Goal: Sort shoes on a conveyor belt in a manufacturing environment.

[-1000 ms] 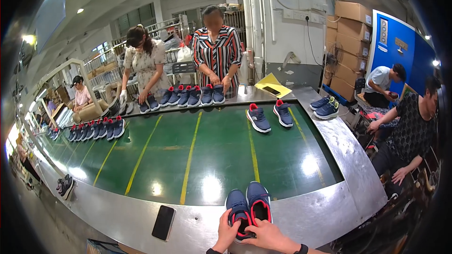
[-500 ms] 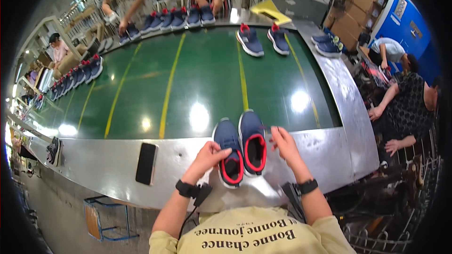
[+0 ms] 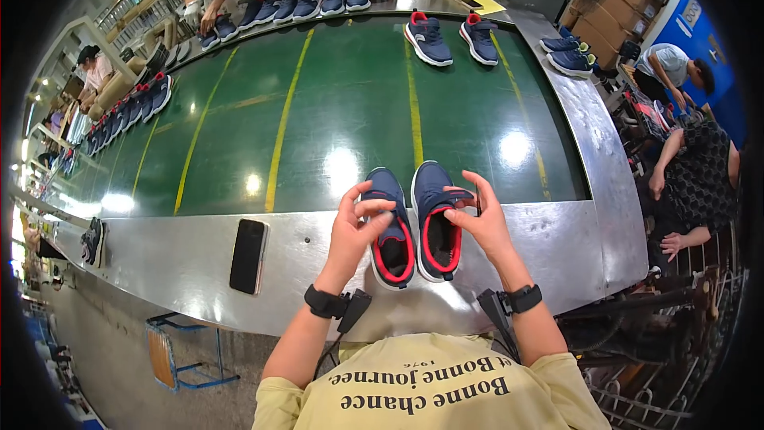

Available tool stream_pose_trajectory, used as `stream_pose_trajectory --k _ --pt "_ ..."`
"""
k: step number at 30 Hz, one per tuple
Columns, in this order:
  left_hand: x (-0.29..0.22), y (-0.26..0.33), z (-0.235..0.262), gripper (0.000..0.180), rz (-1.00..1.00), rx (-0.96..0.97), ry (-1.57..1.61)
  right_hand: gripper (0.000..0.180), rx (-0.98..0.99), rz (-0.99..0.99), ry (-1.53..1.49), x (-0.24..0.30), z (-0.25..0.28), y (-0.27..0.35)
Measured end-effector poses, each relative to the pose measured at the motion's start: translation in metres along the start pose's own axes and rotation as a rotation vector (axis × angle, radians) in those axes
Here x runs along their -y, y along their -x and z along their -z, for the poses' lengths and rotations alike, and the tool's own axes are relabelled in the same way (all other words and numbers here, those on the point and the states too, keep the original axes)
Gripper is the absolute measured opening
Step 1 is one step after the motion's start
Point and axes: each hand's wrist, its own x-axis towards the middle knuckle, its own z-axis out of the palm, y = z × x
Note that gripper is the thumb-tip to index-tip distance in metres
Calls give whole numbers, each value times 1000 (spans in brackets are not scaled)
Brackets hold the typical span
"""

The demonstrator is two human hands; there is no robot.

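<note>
Two navy sneakers with red lining lie side by side, toes pointing away from me, across the near edge of the green conveyor belt (image 3: 318, 119) and its metal rim. My left hand (image 3: 356, 227) pinches the tongue of the left sneaker (image 3: 391, 227). My right hand (image 3: 475, 219) grips the tongue and laces of the right sneaker (image 3: 434, 219). Both wrists wear black bands.
A black phone (image 3: 248, 256) lies on the metal rim to my left. Another navy pair (image 3: 452, 37) sits far up the belt, with rows of sneakers (image 3: 302, 1) along the far edge where other people work. Seated people are at the right (image 3: 700, 183).
The view has tilted further down. The sneaker pair now sits nearer me, and both hands have moved from beside the heels up onto the tongues.
</note>
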Motion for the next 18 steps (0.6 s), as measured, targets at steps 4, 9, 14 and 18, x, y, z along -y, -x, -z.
stream_pose_trajectory --k 4,9,14,18 --pt "18 19 1 84 -155 56 -565 74 -54 -54 528 -24 1 23" --pt "65 34 -2 67 248 -312 50 65 -91 -308 402 -60 9 39" --pt "60 40 30 35 545 -255 658 39 -205 -612 -449 -49 21 47" --pt "69 38 28 36 452 -8 957 42 -110 -605 -823 -69 17 58"
